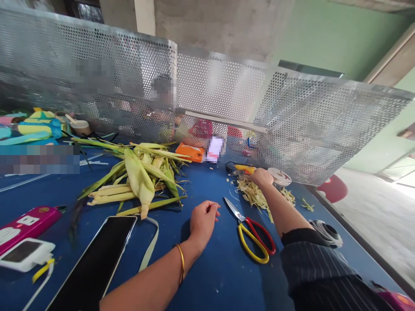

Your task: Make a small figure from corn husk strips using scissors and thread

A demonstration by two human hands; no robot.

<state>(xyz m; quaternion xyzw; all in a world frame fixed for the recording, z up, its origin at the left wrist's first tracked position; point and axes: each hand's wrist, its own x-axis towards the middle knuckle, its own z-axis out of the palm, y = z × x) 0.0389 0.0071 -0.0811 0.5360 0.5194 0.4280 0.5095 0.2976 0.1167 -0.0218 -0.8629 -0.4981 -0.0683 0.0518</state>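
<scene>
My left hand (203,220) rests above the blue table with its fingers curled and the thumb near the index finger. What they hold, if anything, is too small to make out. Farther off, my right hand (262,177) reaches to a yellow-and-orange tool with a dark end (244,168). Its fingers are hidden behind the back of the hand, so its grip does not show. Under that wrist lies a heap of pale shredded husk (254,194). Scissors (241,220) with one red and one yellow handle lie partly opened between my hands.
Corn husks (142,172) are piled left of centre, behind a black-screened phone (97,263). A pink power strip (30,224) and white device (26,254) sit at left. An orange packet (189,152) and a perforated metal screen (223,86) stand behind. Tape rolls (326,233) lie right.
</scene>
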